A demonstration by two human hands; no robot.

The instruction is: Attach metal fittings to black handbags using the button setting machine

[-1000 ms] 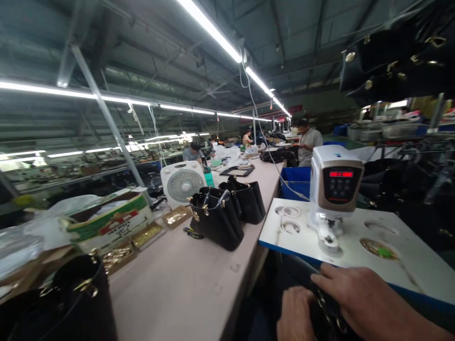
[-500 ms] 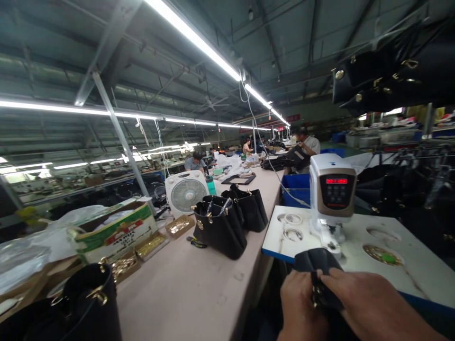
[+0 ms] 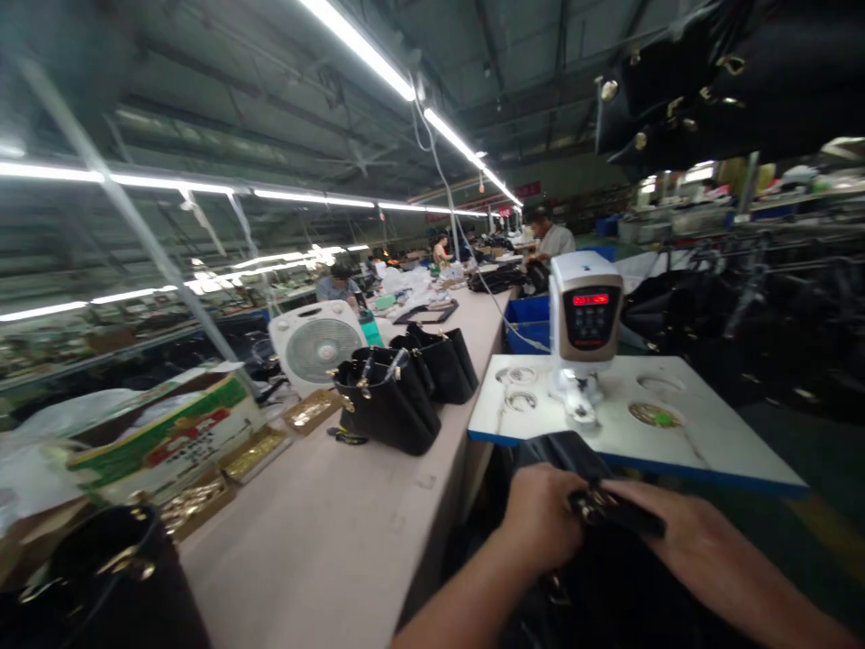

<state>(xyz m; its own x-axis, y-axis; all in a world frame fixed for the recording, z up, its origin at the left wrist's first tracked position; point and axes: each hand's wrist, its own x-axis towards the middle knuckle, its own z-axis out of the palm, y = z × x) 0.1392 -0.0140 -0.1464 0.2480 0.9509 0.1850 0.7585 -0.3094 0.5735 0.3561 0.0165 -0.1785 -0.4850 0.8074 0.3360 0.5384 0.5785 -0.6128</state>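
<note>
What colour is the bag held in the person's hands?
The bag is black, with gold-toned fittings; the head view shows it best.

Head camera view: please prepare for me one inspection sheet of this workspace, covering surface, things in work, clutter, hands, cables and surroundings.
Surface: long pale table; at its right, a blue-edged white machine table.
Things in work: black item with gold-coloured fittings; beyond it, white machine, red display lit.
Clutter: fan, tray of gold-coloured parts, printed carton, black-and-yellow tool beside standing black bag.
Hands: left hand and right hand both grip the black item.
Cables: pale cable hangs from the lights toward the machine; its end is unclear.
Surroundings: black goods hanging upper right; co-worker farther down the table.
</note>
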